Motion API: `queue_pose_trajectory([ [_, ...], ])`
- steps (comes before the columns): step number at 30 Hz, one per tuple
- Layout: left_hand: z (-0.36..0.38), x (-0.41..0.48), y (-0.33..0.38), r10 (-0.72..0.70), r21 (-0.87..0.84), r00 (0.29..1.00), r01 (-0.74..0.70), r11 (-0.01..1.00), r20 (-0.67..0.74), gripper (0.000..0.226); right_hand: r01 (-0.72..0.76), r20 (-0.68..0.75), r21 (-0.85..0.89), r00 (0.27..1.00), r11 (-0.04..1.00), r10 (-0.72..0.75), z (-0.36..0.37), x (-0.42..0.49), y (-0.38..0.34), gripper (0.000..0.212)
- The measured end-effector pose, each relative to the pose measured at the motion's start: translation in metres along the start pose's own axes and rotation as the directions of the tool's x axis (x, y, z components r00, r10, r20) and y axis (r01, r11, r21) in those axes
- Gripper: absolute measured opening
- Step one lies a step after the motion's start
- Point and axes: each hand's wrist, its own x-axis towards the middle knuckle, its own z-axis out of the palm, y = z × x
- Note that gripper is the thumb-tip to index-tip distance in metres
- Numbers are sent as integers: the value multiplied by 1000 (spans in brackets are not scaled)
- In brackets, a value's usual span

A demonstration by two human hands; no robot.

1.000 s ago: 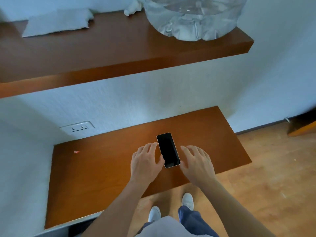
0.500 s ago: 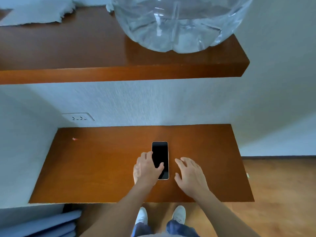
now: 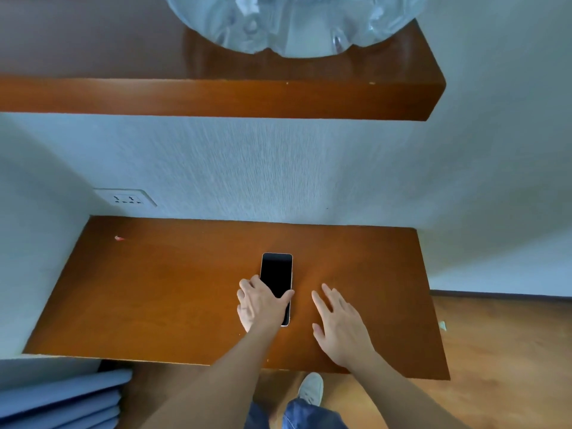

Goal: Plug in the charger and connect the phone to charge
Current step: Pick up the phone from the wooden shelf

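head camera is looking down at a brown wooden counter [image 3: 161, 292] set against a pale textured wall [image 3: 278, 168]. a phone [image 3: 276, 275] is lying flat on the counter, dark screen up, its long side running near to far, roughly at the counter's middle. the left hand [image 3: 261, 305] is resting over the near left part of the phone, its fingers [image 3: 247, 286] lying loosely curled along the phone's left edge while the thumb [image 3: 286, 296] is crossing over the screen, so the hand is clasping the phone's lower half from both sides; whether the phone is lifting off the wood cannot be told. the right hand [image 3: 340, 326] is hovering or lying palm down just beside the phone on the right, apart from it, with its fingers spread and holding nothing. a white wall socket [image 3: 126, 198] is sitting on the wall at the far left, just above the counter's far left corner and well apart from the phone. a tiny red scrap [image 3: 119, 238] is lying on the counter near that corner. above, a second wooden shelf [image 3: 216, 97] is carrying a large clear water bottle [image 3: 294, 23]. a white shoe [image 3: 311, 388] and blue jeans [image 3: 309, 416] are showing on the wooden floor [image 3: 507, 360] at the near edge, and blue folded fabric [image 3: 62, 397] is lying at the near left below the counter.
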Motion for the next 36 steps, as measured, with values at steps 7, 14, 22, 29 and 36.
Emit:
queue_pose_trajectory([
  [7,2,10,10,-103,-57,994,105,993,35,89,2,-13,-51,1000,999,-3,15,1,7,70],
  [14,-1,20,16,-59,-156,992,76,985,111,83,-26,-26,-48,999,999,25,20,0,2,72],
  [22,-10,13,13,-5,-402,986,71,913,164,52,-46,69,43,997,998,43,0,4,-3,71],
  [29,-58,6,5,96,-639,978,45,768,185,52,-121,25,437,992,891,123,-45,10,-30,51],
  [36,-111,-3,-2,158,-755,980,-15,655,118,34,-167,149,856,986,489,75,-80,2,-83,34],
])
